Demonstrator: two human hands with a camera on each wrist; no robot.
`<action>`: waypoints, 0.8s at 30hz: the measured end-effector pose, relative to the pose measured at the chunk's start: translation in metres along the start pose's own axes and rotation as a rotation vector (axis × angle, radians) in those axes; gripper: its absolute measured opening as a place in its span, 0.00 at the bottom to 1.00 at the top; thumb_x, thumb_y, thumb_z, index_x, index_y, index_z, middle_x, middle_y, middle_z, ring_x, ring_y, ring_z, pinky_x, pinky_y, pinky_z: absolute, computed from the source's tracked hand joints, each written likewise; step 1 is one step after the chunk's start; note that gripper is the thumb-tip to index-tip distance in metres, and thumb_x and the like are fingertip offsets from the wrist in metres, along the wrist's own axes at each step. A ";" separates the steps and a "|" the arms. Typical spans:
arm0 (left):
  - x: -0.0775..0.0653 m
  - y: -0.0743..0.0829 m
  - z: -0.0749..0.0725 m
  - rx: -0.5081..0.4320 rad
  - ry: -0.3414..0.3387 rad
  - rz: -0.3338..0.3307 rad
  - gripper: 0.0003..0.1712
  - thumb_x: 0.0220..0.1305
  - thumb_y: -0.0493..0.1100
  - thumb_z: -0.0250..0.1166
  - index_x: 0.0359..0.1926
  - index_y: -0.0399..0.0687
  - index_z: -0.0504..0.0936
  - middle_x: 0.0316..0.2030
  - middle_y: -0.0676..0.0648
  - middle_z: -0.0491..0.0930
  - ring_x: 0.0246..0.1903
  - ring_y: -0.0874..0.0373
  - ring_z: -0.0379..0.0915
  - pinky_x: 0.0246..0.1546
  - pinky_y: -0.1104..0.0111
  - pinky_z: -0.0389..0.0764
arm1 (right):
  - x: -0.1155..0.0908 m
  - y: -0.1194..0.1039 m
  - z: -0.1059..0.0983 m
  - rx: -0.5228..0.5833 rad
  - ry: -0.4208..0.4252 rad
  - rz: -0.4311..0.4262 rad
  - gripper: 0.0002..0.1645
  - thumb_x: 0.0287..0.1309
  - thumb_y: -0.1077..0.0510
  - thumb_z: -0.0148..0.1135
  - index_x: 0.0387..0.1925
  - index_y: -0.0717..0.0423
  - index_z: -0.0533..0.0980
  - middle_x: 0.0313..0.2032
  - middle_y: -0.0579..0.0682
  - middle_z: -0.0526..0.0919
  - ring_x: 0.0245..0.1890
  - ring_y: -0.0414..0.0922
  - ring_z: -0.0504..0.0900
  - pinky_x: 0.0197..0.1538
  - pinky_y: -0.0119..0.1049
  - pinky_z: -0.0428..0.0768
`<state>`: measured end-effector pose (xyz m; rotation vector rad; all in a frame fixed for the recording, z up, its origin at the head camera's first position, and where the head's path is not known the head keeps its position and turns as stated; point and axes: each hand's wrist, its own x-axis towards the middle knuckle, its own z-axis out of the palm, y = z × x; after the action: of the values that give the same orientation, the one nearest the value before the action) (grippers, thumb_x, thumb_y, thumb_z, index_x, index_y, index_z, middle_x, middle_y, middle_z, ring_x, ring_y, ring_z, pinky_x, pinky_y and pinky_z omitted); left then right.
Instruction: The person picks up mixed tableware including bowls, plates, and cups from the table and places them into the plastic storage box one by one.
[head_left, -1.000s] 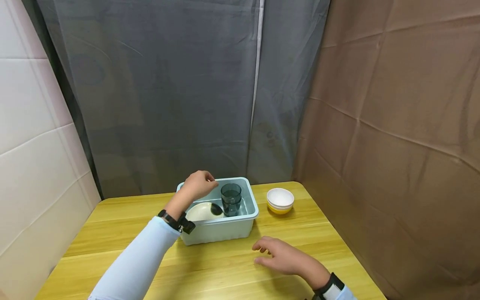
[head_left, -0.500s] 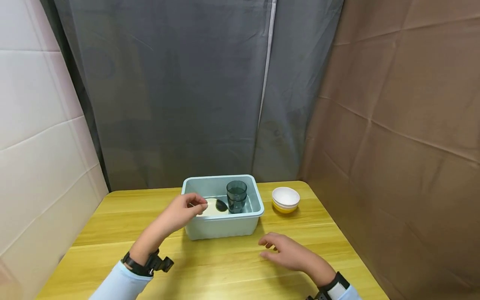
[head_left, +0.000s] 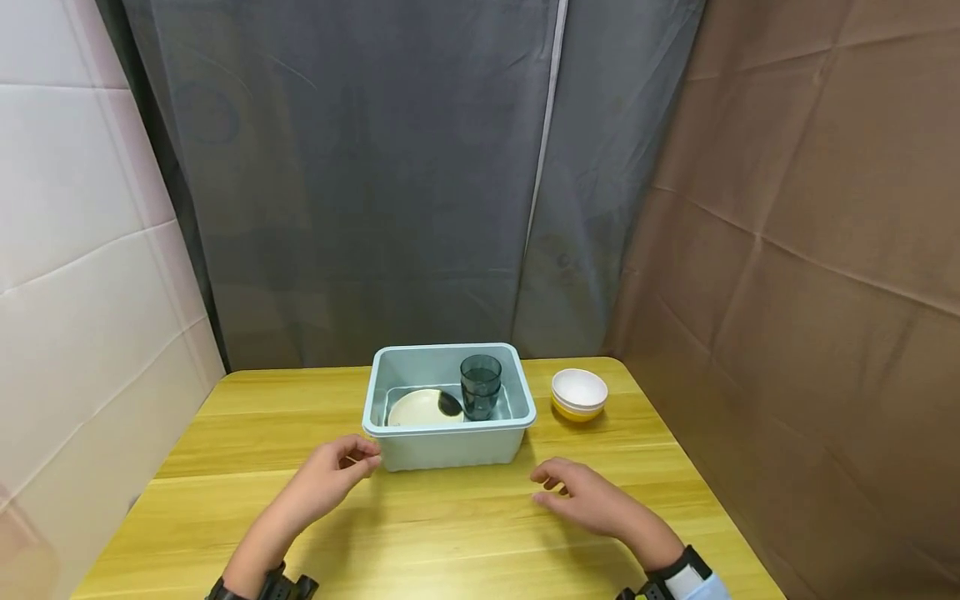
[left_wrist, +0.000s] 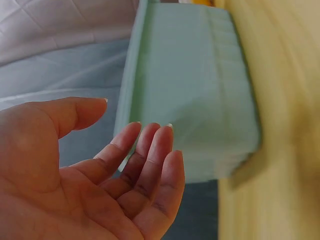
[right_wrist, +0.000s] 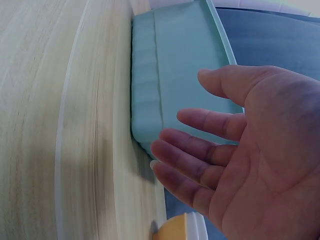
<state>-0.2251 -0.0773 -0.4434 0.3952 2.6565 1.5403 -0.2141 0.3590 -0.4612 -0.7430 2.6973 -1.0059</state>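
A pale blue plastic bin [head_left: 450, 450] stands near the back of the wooden table. Inside it, a cream plate with a dark patch [head_left: 415, 409] lies on the left, beside dark tinted cups [head_left: 480, 386], one seemingly stacked in the other. My left hand [head_left: 335, 477] hovers at the bin's front left corner, fingers loosely bent and holding nothing. In the left wrist view its palm and relaxed fingers [left_wrist: 162, 145] show, apart from the bin wall. My right hand [head_left: 588, 500] hovers over the table to the bin's front right, also with loosely curved fingers and no object.
Right of the bin sits a stack of bowls [head_left: 579, 393], white above and yellow at the bottom. The wooden table [head_left: 450, 542] reaches back to a grey curtain [head_left: 375, 208]. A brown cloth wall [head_left: 825, 292] stands at right, a white one [head_left: 82, 250] at left.
My left hand has drawn back from above the bin, toward me and to the left, ending in front of its corner. My right hand has hardly moved. The head view has shifted slightly.
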 end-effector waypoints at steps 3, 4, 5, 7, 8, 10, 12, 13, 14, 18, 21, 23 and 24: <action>-0.002 -0.014 0.002 -0.028 -0.017 -0.011 0.10 0.79 0.43 0.69 0.52 0.40 0.87 0.40 0.49 0.87 0.42 0.52 0.83 0.41 0.64 0.84 | -0.001 0.003 -0.001 0.026 -0.002 0.010 0.20 0.80 0.51 0.67 0.60 0.61 0.82 0.58 0.60 0.85 0.56 0.58 0.85 0.60 0.65 0.83; -0.003 -0.017 0.003 -0.034 -0.021 -0.016 0.11 0.79 0.43 0.69 0.52 0.40 0.87 0.40 0.49 0.87 0.41 0.52 0.83 0.40 0.64 0.84 | -0.001 0.004 -0.001 0.033 -0.003 0.015 0.20 0.80 0.51 0.67 0.60 0.62 0.82 0.58 0.61 0.85 0.56 0.58 0.85 0.60 0.65 0.83; -0.003 -0.021 0.003 -0.043 -0.027 -0.017 0.11 0.79 0.43 0.69 0.52 0.39 0.87 0.41 0.49 0.87 0.41 0.52 0.83 0.40 0.64 0.84 | -0.001 0.005 -0.001 0.038 -0.002 0.019 0.20 0.80 0.51 0.67 0.60 0.63 0.82 0.58 0.61 0.85 0.55 0.57 0.85 0.60 0.65 0.83; -0.004 -0.026 0.004 -0.060 -0.040 -0.025 0.13 0.80 0.43 0.69 0.54 0.37 0.86 0.42 0.47 0.87 0.41 0.54 0.82 0.41 0.63 0.86 | -0.002 0.006 -0.001 0.045 0.001 0.026 0.20 0.80 0.51 0.67 0.60 0.63 0.81 0.58 0.61 0.85 0.55 0.56 0.85 0.59 0.66 0.83; -0.005 -0.028 0.005 -0.067 -0.051 -0.029 0.14 0.80 0.43 0.68 0.54 0.36 0.86 0.42 0.46 0.87 0.41 0.54 0.82 0.41 0.61 0.86 | -0.002 0.007 -0.001 0.045 0.004 0.029 0.20 0.80 0.52 0.67 0.59 0.63 0.82 0.58 0.61 0.85 0.55 0.56 0.85 0.59 0.66 0.83; -0.005 -0.032 0.005 -0.067 -0.074 -0.036 0.14 0.80 0.43 0.68 0.55 0.35 0.85 0.43 0.44 0.86 0.41 0.53 0.81 0.42 0.59 0.87 | -0.003 0.008 -0.001 0.041 0.011 0.035 0.19 0.80 0.52 0.67 0.59 0.63 0.82 0.58 0.61 0.85 0.55 0.56 0.85 0.59 0.67 0.83; -0.006 -0.036 0.005 -0.071 -0.102 -0.040 0.16 0.81 0.43 0.67 0.56 0.34 0.84 0.43 0.43 0.86 0.41 0.53 0.80 0.42 0.57 0.87 | -0.003 0.010 -0.001 0.046 0.012 0.039 0.19 0.80 0.51 0.67 0.59 0.63 0.82 0.58 0.61 0.85 0.55 0.56 0.85 0.59 0.67 0.83; -0.006 -0.037 0.005 -0.073 -0.115 -0.044 0.16 0.81 0.43 0.67 0.57 0.33 0.84 0.44 0.42 0.85 0.42 0.52 0.80 0.43 0.55 0.88 | -0.002 0.011 -0.001 0.050 0.013 0.042 0.20 0.80 0.51 0.67 0.59 0.63 0.82 0.58 0.61 0.85 0.55 0.56 0.85 0.59 0.67 0.82; -0.006 -0.038 0.004 -0.072 -0.125 -0.042 0.16 0.81 0.44 0.67 0.57 0.33 0.83 0.44 0.42 0.85 0.42 0.52 0.80 0.43 0.55 0.88 | -0.002 0.012 -0.002 0.052 0.014 0.046 0.20 0.80 0.51 0.67 0.59 0.63 0.82 0.58 0.61 0.85 0.55 0.56 0.85 0.59 0.67 0.83; -0.006 -0.038 0.004 -0.080 -0.138 -0.045 0.18 0.82 0.45 0.67 0.58 0.33 0.83 0.45 0.41 0.85 0.43 0.51 0.81 0.44 0.53 0.88 | 0.003 0.019 -0.007 0.014 0.047 0.078 0.20 0.79 0.50 0.67 0.58 0.62 0.82 0.55 0.56 0.87 0.53 0.52 0.85 0.57 0.59 0.84; -0.006 -0.035 0.003 -0.085 -0.146 -0.044 0.18 0.82 0.45 0.66 0.59 0.32 0.83 0.46 0.41 0.85 0.43 0.51 0.81 0.45 0.53 0.88 | 0.009 0.027 -0.016 -0.050 0.134 0.124 0.16 0.78 0.51 0.68 0.54 0.60 0.84 0.49 0.49 0.88 0.48 0.47 0.85 0.53 0.50 0.85; -0.007 -0.034 0.003 -0.086 -0.154 -0.037 0.18 0.82 0.45 0.66 0.58 0.32 0.82 0.46 0.41 0.85 0.43 0.51 0.81 0.45 0.53 0.88 | 0.015 0.035 -0.025 -0.083 0.219 0.162 0.13 0.78 0.52 0.69 0.51 0.58 0.86 0.45 0.46 0.88 0.44 0.45 0.84 0.49 0.46 0.84; -0.007 -0.033 0.003 -0.086 -0.157 -0.035 0.18 0.82 0.45 0.66 0.58 0.32 0.82 0.46 0.41 0.85 0.43 0.51 0.80 0.45 0.53 0.88 | 0.018 0.039 -0.031 -0.088 0.264 0.184 0.11 0.78 0.53 0.69 0.49 0.57 0.86 0.43 0.46 0.88 0.43 0.45 0.83 0.47 0.45 0.84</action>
<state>-0.2243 -0.0921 -0.4738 0.4426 2.4578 1.5388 -0.2547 0.3928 -0.4633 -0.3882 2.9834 -1.0097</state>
